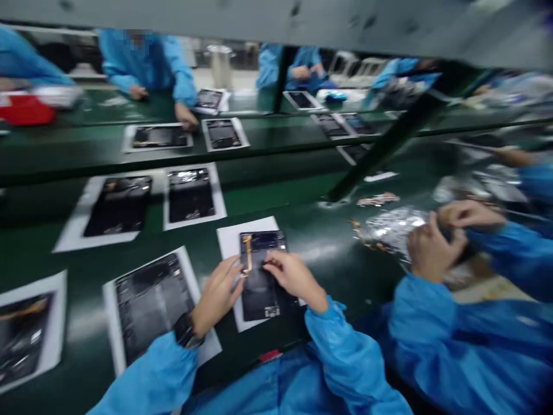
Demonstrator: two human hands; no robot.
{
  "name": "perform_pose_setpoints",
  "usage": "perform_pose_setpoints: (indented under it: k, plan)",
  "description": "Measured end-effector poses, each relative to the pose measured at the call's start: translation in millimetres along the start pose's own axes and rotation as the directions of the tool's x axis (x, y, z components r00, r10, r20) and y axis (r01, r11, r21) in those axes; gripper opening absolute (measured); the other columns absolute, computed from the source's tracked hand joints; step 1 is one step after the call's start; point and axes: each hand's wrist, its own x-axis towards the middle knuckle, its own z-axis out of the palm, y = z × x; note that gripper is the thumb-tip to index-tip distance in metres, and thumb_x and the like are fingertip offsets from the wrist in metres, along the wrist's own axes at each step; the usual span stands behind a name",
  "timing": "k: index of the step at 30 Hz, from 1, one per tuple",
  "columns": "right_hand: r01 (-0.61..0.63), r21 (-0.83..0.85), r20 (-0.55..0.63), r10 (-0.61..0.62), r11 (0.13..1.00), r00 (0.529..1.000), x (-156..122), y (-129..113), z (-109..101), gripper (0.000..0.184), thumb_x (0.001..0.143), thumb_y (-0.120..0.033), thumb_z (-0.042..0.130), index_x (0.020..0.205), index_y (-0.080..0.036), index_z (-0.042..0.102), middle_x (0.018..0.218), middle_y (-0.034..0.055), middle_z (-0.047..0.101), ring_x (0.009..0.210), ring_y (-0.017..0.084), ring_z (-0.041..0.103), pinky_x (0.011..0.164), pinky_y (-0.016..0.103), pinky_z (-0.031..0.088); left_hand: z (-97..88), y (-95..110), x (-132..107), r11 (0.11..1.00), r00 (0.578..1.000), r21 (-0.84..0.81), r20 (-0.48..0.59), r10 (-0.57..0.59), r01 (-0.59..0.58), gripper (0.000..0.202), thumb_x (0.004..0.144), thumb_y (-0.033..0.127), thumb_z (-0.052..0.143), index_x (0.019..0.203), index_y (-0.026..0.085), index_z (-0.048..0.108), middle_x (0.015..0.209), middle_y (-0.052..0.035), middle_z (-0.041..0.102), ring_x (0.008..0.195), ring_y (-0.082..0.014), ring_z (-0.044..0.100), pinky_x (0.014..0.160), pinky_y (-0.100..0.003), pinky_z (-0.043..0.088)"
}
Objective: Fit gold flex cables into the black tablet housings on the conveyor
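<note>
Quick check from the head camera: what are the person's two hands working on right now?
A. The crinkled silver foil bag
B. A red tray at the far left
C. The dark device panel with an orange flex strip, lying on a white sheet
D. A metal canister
C: the left hand and right hand both rest on the dark device panel with the orange flex strip, on its white sheet.

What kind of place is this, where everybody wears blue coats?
It looks like an electronics factory line. A long green belt carries many opened flat devices on white sheets. The left hand and right hand touch one dark device, and other people in blue sleeves work nearby.
</note>
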Motion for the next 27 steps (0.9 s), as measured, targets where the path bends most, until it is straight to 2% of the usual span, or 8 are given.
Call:
perform_pose_setpoints:
  k: [3, 6, 11, 16, 21, 27]
  plan:
    - [0.033, -0.063, 0.048, -0.03, 0.997, 0.998, 4.3, 3.4, 5.2, 0.013, 0.092, -0.016, 0.055, 0.098, -0.021, 0.064, 0.094, 0.0028, 0.071, 0.085, 0.017, 0.064, 0.076, 0.026, 0.044, -1.4, 1.8, 0.9, 0.999, 0.996, 0.023, 0.07, -0.045, 0.044, 0.026, 0.095, 0.021, 0.049, 0.12, 0.018, 0.055, 0.139, -0.0122, 0.048, 0.128, -0.026, 0.048, 0.106, -0.044, 0.046]
    - [0.068, -0.172, 0.124, -0.047, 0.983, 0.991, 10.9, -6.8, 14.5, 0.016, 0.092, -0.013, 0.053, 0.1, -0.021, 0.064, 0.098, 0.0031, 0.071, 0.088, 0.019, 0.065, 0.077, 0.027, 0.044, -7.7, 1.5, -5.5, 0.999, 0.991, 0.025, 0.132, -0.028, 0.025, 0.029, 0.094, 0.021, 0.051, 0.123, 0.018, 0.056, 0.144, -0.0138, 0.042, 0.131, -0.0281, 0.044, 0.107, -0.046, 0.045]
    - [0.093, -0.393, 0.211, -0.009, 0.915, 0.977, 19.5, -27.9, 23.9, 0.016, 0.095, -0.016, 0.05, 0.1, -0.02, 0.065, 0.094, 0.0047, 0.072, 0.084, 0.02, 0.067, 0.069, 0.027, 0.041, -13.8, 5.4, -13.1, 0.999, 0.981, 0.0, 0.192, 0.037, -0.038, 0.031, 0.093, 0.021, 0.055, 0.124, 0.018, 0.055, 0.146, -0.016, 0.039, 0.136, -0.0301, 0.039, 0.109, -0.049, 0.042]
    - [0.12, -0.498, 0.25, 0.009, 0.859, 0.968, 26.0, -38.1, 34.7, 0.017, 0.097, -0.02, 0.048, 0.1, -0.018, 0.064, 0.088, 0.0073, 0.073, 0.077, 0.021, 0.068, 0.063, 0.028, 0.04, -14.7, 5.0, -15.0, 0.999, 0.973, 0.008, 0.23, 0.029, -0.031, 0.03, 0.094, 0.023, 0.053, 0.123, 0.017, 0.056, 0.147, -0.0171, 0.039, 0.139, -0.0304, 0.037, 0.111, -0.05, 0.039]
    - [0.166, -0.471, 0.243, -0.054, 0.866, 0.969, 24.8, -36.1, 44.5, 0.019, 0.097, -0.016, 0.046, 0.1, -0.018, 0.064, 0.093, 0.0068, 0.073, 0.078, 0.02, 0.069, 0.063, 0.028, 0.042, -14.1, 2.2, -18.7, 1.0, 0.97, 0.003, 0.241, 0.025, -0.026, 0.028, 0.094, 0.023, 0.053, 0.121, 0.014, 0.057, 0.145, -0.0185, 0.042, 0.14, -0.0299, 0.035, 0.113, -0.047, 0.036]
    - [0.103, -0.265, 0.103, -0.078, 0.959, 0.992, 17.7, -17.9, 47.7, 0.018, 0.096, -0.019, 0.05, 0.103, -0.02, 0.066, 0.097, 0.0052, 0.074, 0.085, 0.02, 0.07, 0.076, 0.028, 0.049, -11.7, -0.6, -20.4, 1.0, 0.975, -0.007, 0.221, 0.027, -0.026, 0.027, 0.094, 0.02, 0.052, 0.119, 0.015, 0.058, 0.144, -0.0173, 0.043, 0.139, -0.0291, 0.037, 0.112, -0.047, 0.037]
